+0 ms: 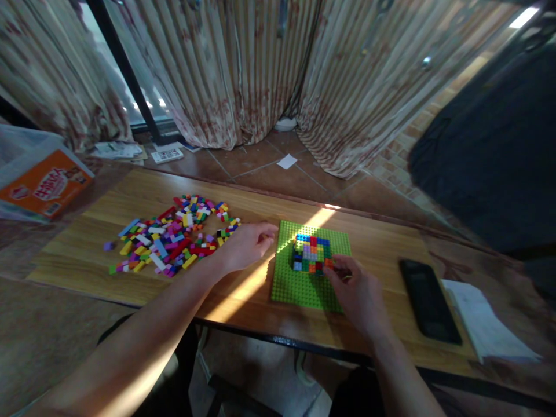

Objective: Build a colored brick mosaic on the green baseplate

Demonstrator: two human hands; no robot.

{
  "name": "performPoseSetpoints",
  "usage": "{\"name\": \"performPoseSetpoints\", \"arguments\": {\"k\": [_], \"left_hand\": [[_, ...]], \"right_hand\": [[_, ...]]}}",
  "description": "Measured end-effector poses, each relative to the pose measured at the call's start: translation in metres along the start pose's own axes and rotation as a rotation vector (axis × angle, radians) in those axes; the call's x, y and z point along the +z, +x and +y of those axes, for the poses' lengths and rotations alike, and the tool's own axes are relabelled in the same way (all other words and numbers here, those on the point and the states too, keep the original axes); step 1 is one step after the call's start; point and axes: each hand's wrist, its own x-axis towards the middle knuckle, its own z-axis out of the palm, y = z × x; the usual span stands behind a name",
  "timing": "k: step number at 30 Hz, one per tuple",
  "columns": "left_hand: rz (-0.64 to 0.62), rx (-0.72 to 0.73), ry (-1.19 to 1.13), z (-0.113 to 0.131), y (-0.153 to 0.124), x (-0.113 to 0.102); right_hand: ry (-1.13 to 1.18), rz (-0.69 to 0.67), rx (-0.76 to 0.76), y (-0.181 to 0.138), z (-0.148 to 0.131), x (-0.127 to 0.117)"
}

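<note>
A green studded baseplate (289, 286) lies on the wooden table, bearing a squarish build of toy bricks (310, 250) in blue, red, yellow, grey and other colours. At the near right corner of this build, my right hand (354, 286) has its thumb and fingers closed on an orange brick (329, 263). My left hand (247, 246) hovers just left of the baseplate, its fingers curled in; whatever they may hold is hidden. Beyond and left of that hand spreads a pile of loose toy bricks (160, 246) of mixed colours and lengths.
A black phone (430, 301) lies at the table's right, beside white paper (489, 321). A clear plastic box (35, 142) with an orange label stands at the far left. Patterned curtains (243, 75) hang behind the table (243, 200). A dark covered object (486, 133) rises at the right.
</note>
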Motion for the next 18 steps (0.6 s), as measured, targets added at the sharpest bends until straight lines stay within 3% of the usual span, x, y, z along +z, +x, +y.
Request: {"name": "performPoseSetpoints", "arguments": {"k": [13,18], "left_hand": [[-0.004,0.006,0.065,0.001,-0.001,0.0],[-0.001,0.009,0.071,-0.001,-0.001,0.001]], "right_hand": [[0.18,-0.058,0.081,0.012,0.014,-0.005],[0.328,-0.052,0.159,0.022,0.022,0.004]]}}
